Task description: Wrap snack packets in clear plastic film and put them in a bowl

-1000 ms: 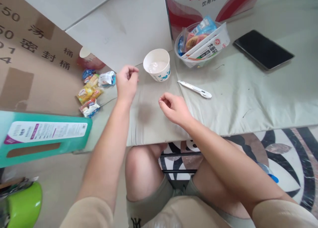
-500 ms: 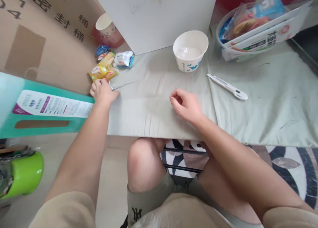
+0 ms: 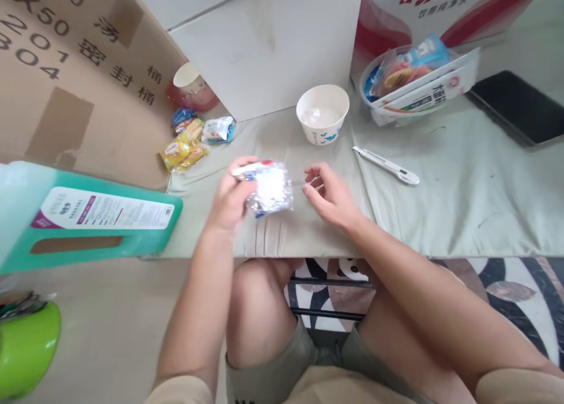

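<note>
My left hand (image 3: pixel 230 197) is closed on a small clear-wrapped snack packet (image 3: pixel 268 187) with red and blue print, held just above the grey cloth near the table's front edge. My right hand (image 3: pixel 331 195) hovers to the right of the packet with its fingers loosely apart and nothing in it. A white paper bowl (image 3: pixel 322 114) with a blue pattern stands behind the hands. More small snack packets (image 3: pixel 185 148) lie in a pile at the left against a cardboard box.
A white utility knife (image 3: pixel 385 165) lies right of the bowl. A clear bowl of packets (image 3: pixel 414 81) stands at the back right, beside a dark tablet (image 3: pixel 517 105). A teal box (image 3: pixel 88 216) lies at the left edge, a green bin (image 3: pixel 26 348) below it.
My left hand went out to the snack pile at the left, took a packet and brought it back to the middle. My right hand opened its fingers slightly.
</note>
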Tool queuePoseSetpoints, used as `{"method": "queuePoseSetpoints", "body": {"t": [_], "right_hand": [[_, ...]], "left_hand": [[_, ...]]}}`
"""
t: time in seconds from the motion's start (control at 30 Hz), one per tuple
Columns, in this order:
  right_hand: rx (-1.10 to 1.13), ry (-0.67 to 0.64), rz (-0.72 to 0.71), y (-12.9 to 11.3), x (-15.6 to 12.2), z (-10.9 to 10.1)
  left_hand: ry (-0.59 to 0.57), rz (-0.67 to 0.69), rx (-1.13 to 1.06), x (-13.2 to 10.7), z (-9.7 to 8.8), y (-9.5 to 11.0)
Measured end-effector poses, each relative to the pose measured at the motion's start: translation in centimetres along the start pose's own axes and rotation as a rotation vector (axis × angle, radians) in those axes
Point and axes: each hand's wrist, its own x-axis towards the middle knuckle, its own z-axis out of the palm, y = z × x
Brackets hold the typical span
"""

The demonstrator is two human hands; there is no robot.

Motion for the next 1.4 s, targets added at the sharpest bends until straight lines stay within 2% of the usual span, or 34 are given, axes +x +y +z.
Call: {"method": "queuePoseSetpoints", "body": {"t": [0.07, 0.13, 0.27, 0.37, 0.47, 0.57, 0.67, 0.77, 0.9, 1.07, 1.27, 1.4], "right_hand": [[0.036, 0.017, -0.006, -0.2, -0.2, -0.5], [0.043, 0.053, 0.020, -0.3, -0.4, -1.2], [0.054, 0.144, 0.103, -0.1, -0.5, -3.4], [0.047, 0.324, 0.105, 0.8, -0.3, -5.9], [-0.005, 0.576, 0.125, 2.1, 0.4, -8.8], [-0.053, 0.704, 0.154, 3.3, 1.4, -11.1], [-0.155, 0.675, 0.140, 4.0, 2.8, -12.1], [-0.300, 0.633, 0.142, 4.1, 4.0, -12.2], [-0.369, 0.680, 0.239, 3.8, 4.8, -12.0], [-0.357, 0.721, 0.271, 3.8, 4.7, -12.5], [-0.317, 0.705, 0.174, 4.3, 3.8, -13.8], [-0.289, 0.761, 0.102, 5.0, 3.1, -14.6]], "left_hand": [[-0.081, -0.082, -0.177, -0.5, 3.8, -0.6], [-0.072, -0.141, -0.298, -0.4, 6.8, -1.4], [-0.110, -0.193, -0.421, 0.5, 10.8, -2.3], [-0.115, -0.183, -0.375, 1.6, 13.0, -2.3], [-0.034, -0.166, -0.136, 2.7, 14.6, -2.2], [0.065, -0.097, 0.201, 3.3, 15.0, -2.4], [0.186, 0.087, 0.413, 3.0, 14.4, -2.6], [0.201, 0.243, 0.474, 2.1, 13.6, -2.6], [0.173, 0.343, 0.506, 0.9, 12.7, -3.0], [0.177, 0.360, 0.533, 1.2, 12.0, -2.3], [0.161, 0.375, 0.619, 4.1, 12.9, 2.5], [0.120, 0.229, 0.847, 7.5, 14.1, 4.7]]}}
